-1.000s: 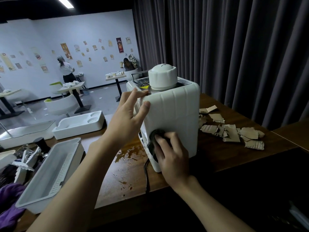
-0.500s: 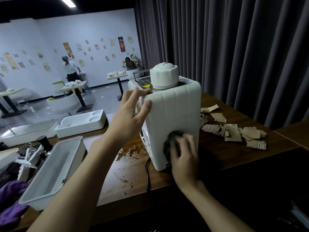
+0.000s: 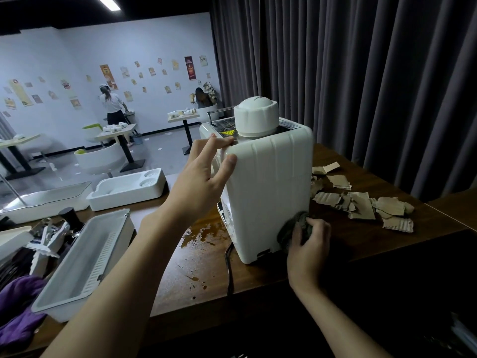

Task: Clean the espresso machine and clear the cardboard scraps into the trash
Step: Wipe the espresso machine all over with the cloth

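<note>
A white espresso machine (image 3: 268,182) stands on the dark wooden table (image 3: 335,244), its ribbed back facing me. My left hand (image 3: 204,174) rests against its upper left corner, fingers on the top edge, thumb on the back. My right hand (image 3: 307,244) presses a dark grey cloth (image 3: 294,226) against the machine's lower right corner. Torn cardboard scraps (image 3: 361,202) lie scattered on the table to the right of the machine.
A brown spill (image 3: 204,236) wets the table left of the machine, and a black power cord (image 3: 228,267) runs over the near edge. White plastic trays (image 3: 82,259) (image 3: 129,188) and a purple cloth (image 3: 18,306) sit at left. Dark curtains hang behind. People work at far tables.
My right hand has slid the cloth from the lower left of the machine's back across to its lower right corner. My left hand has stayed at the upper left corner.
</note>
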`<act>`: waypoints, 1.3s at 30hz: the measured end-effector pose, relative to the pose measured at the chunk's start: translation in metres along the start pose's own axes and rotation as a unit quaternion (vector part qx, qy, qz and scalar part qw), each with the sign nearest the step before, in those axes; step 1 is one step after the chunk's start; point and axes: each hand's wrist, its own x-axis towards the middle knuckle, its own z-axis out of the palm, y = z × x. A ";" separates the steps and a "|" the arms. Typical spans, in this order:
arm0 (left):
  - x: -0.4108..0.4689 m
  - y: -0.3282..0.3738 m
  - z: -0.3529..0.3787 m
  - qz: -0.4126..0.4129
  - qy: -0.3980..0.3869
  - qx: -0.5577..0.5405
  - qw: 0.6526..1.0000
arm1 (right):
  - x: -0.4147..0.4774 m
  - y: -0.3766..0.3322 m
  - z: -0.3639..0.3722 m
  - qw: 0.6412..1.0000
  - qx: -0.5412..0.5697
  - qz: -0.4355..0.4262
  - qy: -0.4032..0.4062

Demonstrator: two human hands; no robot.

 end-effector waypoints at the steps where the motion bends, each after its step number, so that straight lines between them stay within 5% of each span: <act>1: 0.000 0.000 0.000 0.001 0.001 0.000 1.000 | -0.008 -0.005 0.003 1.000 -0.001 -0.001 -0.004; 8: -0.001 -0.002 0.000 0.001 0.005 -0.004 1.000 | -0.058 -0.011 0.012 0.980 -0.005 -0.154 -0.126; 17: 0.000 -0.002 0.001 -0.003 0.004 -0.004 1.000 | 0.000 0.004 -0.002 0.998 -0.030 0.046 -0.033; 25: 0.001 -0.005 0.002 0.004 0.002 -0.018 1.000 | -0.053 -0.008 0.005 0.976 -0.029 -0.147 -0.158; 31: 0.000 -0.006 0.002 -0.002 0.000 -0.007 1.000 | 0.001 -0.015 -0.014 0.991 0.027 0.085 -0.100; 35: 0.000 -0.006 0.003 -0.001 0.004 -0.009 1.000 | 0.025 -0.018 -0.027 0.992 0.029 0.112 -0.057; 39: 0.000 -0.006 0.003 0.000 0.003 -0.005 1.000 | 0.026 -0.019 -0.029 0.963 0.122 0.239 -0.017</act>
